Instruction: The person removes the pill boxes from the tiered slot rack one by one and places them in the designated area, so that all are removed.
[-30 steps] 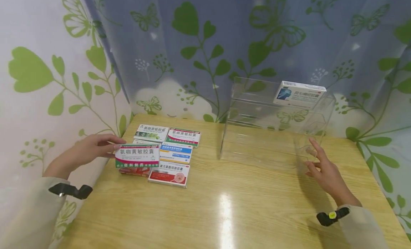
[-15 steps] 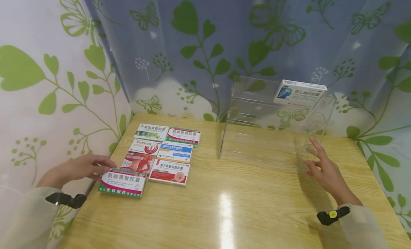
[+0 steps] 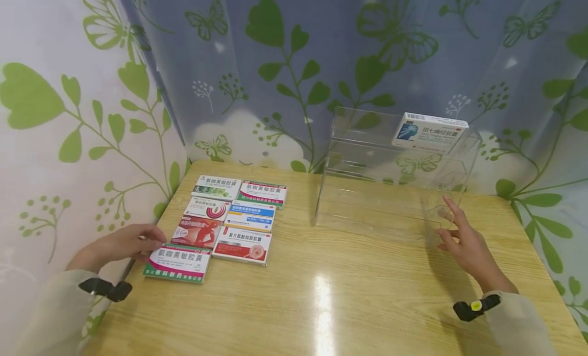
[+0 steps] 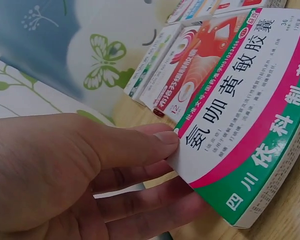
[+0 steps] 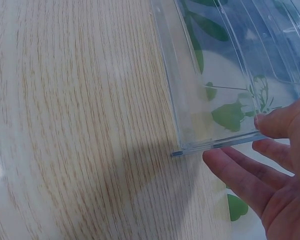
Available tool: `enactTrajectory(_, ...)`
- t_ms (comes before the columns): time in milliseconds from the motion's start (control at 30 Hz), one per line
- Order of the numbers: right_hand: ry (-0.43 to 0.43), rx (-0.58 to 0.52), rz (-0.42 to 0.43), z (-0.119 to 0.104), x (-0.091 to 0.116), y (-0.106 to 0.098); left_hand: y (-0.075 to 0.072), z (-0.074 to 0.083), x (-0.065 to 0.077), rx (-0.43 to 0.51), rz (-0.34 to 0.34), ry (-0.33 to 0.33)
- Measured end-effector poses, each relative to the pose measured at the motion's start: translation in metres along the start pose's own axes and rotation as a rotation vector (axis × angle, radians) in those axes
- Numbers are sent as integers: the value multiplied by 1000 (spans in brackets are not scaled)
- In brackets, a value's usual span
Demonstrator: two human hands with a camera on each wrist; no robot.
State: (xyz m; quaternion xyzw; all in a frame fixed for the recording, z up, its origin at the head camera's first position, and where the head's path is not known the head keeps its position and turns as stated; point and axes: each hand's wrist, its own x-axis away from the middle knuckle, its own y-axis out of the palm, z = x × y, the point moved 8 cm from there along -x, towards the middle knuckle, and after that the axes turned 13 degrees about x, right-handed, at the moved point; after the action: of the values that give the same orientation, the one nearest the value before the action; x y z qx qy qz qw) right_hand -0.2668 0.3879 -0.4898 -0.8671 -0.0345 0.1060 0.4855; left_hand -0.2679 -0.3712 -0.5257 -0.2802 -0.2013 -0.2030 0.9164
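At the lower left of the head view, my left hand (image 3: pixel 126 246) pinches the corner of a green, white and magenta medicine box (image 3: pixel 177 263). In the left wrist view its thumb lies at the near edge of that box (image 4: pixel 240 115), with the other fingers underneath. The box lies face up in front of a red medicine box (image 3: pixel 196 232). On the right, my right hand (image 3: pixel 470 249) holds the side panel of a clear acrylic display rack (image 5: pixel 215 145), thumb on one side and fingers on the other. A white medicine box (image 3: pixel 429 132) stands on the rack's top tier.
Several more medicine boxes lie in two columns, among them a blue-and-white one (image 3: pixel 250 217) and a red-and-white one (image 3: pixel 242 245). The wooden table (image 3: pixel 275 310) meets a patterned curtain (image 3: pixel 285 80) at the back and another cloth (image 3: pixel 41 157) on the left.
My left hand has brought the green, white and magenta box down and toward me, from above the red box to the front of the left column. My right hand stays at the rack.
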Motion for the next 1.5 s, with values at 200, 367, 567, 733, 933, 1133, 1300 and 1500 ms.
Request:
enactTrajectory(200, 8, 5, -1, 0, 0, 0, 2, 0, -3, 3, 40, 6)
enactTrajectory(367, 21, -3, -5, 1, 0, 0, 4, 0, -5, 13, 49, 10)
enactTrajectory(567, 10, -7, 2, 1, -1, 0, 4, 7, -4, -14, 47, 4)
enactTrajectory(733, -5, 3, 14, 0, -2, -2, 0, 44, -10, -162, 114, 112)
enactTrajectory(933, -17, 2, 13, 2, 0, -1, 1, 132, -26, -283, 215, 291)
enactTrajectory(1133, -10, -9, 15, 3, 2, 1, 15, 229, -55, -291, 290, 439)
enactTrajectory(1300, -10, -1, 19, 4, 3, 2, 45, 305, -74, -291, 314, 534)
enactTrajectory(1500, -10, -6, 21, 2, 1, 0, 86, 386, -90, -289, 286, 652)
